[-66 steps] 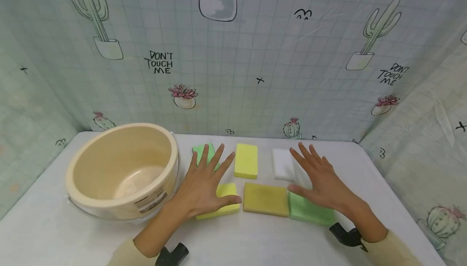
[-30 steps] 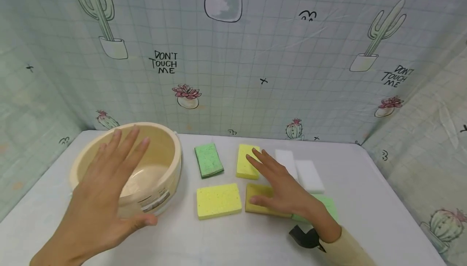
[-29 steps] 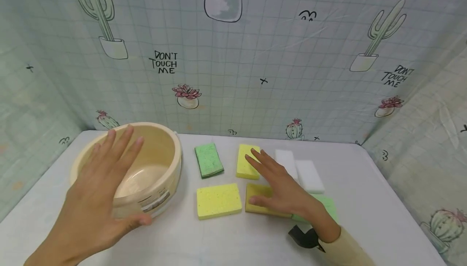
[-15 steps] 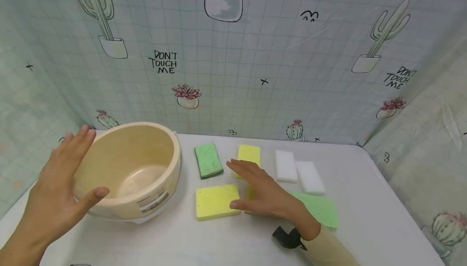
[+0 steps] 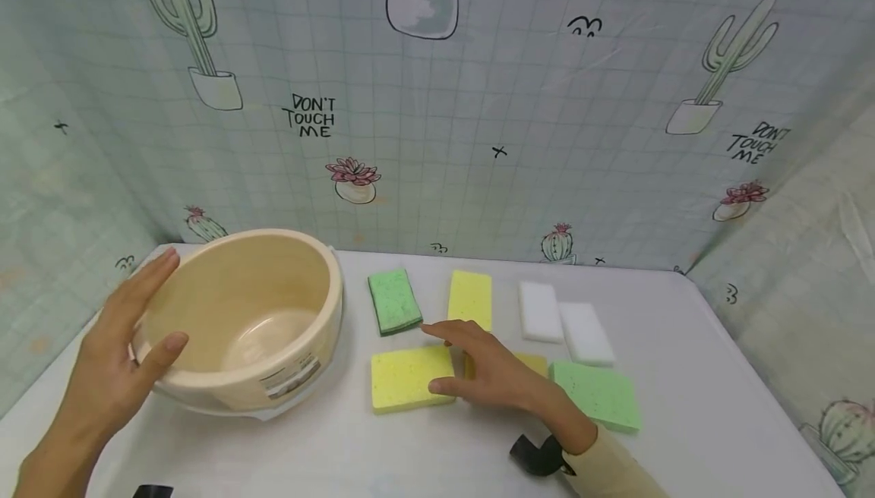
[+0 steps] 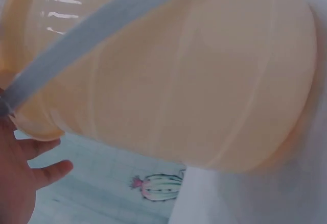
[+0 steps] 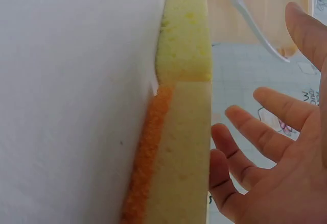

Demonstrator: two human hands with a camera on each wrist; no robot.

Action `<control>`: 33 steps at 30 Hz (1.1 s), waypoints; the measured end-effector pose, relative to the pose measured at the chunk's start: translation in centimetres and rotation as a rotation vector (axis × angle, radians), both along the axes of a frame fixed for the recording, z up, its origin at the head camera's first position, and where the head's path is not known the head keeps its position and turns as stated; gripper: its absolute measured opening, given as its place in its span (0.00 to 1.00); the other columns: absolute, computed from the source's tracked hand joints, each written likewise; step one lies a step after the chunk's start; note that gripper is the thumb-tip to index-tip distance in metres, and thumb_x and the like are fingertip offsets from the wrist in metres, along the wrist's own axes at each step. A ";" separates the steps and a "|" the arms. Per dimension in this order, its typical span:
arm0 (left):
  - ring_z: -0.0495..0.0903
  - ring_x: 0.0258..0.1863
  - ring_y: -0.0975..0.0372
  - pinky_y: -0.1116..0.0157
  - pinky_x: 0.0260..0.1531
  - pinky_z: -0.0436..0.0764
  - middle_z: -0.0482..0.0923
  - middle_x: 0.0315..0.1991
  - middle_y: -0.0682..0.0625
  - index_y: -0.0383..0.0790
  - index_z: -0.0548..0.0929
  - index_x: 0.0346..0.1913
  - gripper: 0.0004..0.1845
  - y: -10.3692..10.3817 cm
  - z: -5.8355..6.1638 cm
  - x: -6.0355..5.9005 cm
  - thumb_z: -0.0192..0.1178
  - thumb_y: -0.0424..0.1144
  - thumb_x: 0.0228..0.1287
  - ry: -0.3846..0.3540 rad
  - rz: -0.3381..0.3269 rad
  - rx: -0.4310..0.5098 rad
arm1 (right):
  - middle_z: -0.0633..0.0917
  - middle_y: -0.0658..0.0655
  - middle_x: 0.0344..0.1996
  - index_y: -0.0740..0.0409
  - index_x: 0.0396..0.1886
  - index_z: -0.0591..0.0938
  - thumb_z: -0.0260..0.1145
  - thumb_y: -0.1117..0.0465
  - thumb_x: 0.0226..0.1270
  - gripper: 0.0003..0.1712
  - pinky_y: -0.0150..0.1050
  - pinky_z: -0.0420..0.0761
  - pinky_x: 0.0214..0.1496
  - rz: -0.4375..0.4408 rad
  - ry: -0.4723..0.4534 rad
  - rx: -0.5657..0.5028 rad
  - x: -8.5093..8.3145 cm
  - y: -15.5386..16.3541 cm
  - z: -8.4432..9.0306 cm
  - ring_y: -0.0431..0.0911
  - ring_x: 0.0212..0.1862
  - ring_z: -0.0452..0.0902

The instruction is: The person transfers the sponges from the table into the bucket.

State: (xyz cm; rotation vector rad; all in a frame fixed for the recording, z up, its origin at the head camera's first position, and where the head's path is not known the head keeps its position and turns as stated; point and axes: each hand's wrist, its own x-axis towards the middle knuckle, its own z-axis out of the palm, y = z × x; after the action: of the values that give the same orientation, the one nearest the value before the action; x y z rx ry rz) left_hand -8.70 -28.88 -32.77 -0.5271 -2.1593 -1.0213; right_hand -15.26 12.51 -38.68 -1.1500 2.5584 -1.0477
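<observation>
- Right grip (image 5: 495, 373) stands wide with nothing held, over the ochre sponge (image 5: 533, 364); its thumb overlaps the edge of the lemon sponge (image 5: 406, 380) just beside. Contact cannot be told.
- Left grip (image 5: 102, 369) is wide too, thumb apart from the fingers, at the left rim of the cream bucket (image 5: 273, 278); whether it presses there is unclear.
- Progress, as judged: the work looks barely begun. Seven sponges lie flat on the table, none shows in the bucket's visible inside, and handling them all seems left to do.
- Farther back lie the small green sponge (image 5: 394, 301), the upper yellow sponge (image 5: 470, 297), the left white sponge (image 5: 540, 312) and the right white sponge (image 5: 586, 335); the large green sponge (image 5: 595, 393) sits just beside the ochre one.
- Underneath, the table (image 5: 328, 452) is smooth and white, the bucket upright at its left.
- Around it hangs pale checked cloth (image 5: 410, 103), printed with potted cacti and "DON'T TOUCH ME".
</observation>
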 end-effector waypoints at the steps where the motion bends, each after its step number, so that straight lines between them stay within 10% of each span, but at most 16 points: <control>1: 0.57 0.70 0.60 0.70 0.66 0.50 0.62 0.69 0.40 0.34 0.66 0.69 0.31 -0.1 -0.2 0.0 0.58 0.37 0.63 -0.015 -0.015 0.028 | 0.69 0.39 0.65 0.48 0.69 0.68 0.65 0.39 0.60 0.40 0.50 0.64 0.64 -0.003 -0.005 -0.008 0.0 0.0 -0.1 0.40 0.64 0.62; 13: 0.65 0.61 0.61 0.79 0.52 0.66 0.60 0.71 0.47 0.40 0.62 0.72 0.32 -0.8 -1.8 0.1 0.55 0.38 0.64 -0.222 -0.054 0.253 | 0.69 0.39 0.65 0.48 0.69 0.69 0.71 0.39 0.53 0.44 0.47 0.63 0.63 0.044 0.029 -0.018 -0.6 0.1 -1.2 0.41 0.59 0.63; 20: 0.57 0.64 0.52 0.76 0.52 0.68 0.50 0.73 0.40 0.32 0.57 0.72 0.38 -1.6 -3.2 -0.4 0.58 0.39 0.61 -0.208 -0.327 0.467 | 0.75 0.44 0.60 0.49 0.66 0.72 0.74 0.40 0.50 0.44 0.38 0.69 0.50 0.008 0.030 -0.023 -0.8 0.5 -1.5 0.45 0.50 0.66; 33: 0.47 0.71 0.53 0.73 0.62 0.61 0.46 0.74 0.42 0.29 0.52 0.73 0.39 -2.2 -4.7 -0.9 0.56 0.39 0.63 -0.172 -0.502 0.629 | 0.72 0.39 0.61 0.48 0.66 0.71 0.77 0.43 0.46 0.46 0.43 0.66 0.60 0.054 0.042 0.054 -1.1 0.8 -2.0 0.40 0.57 0.63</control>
State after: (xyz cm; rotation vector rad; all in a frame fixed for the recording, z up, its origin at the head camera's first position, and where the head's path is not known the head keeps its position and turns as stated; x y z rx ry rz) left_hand -9.62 -31.10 -37.49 -0.6986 -1.7237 -1.9854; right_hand -16.34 13.27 -40.67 -1.2330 2.5554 -0.9460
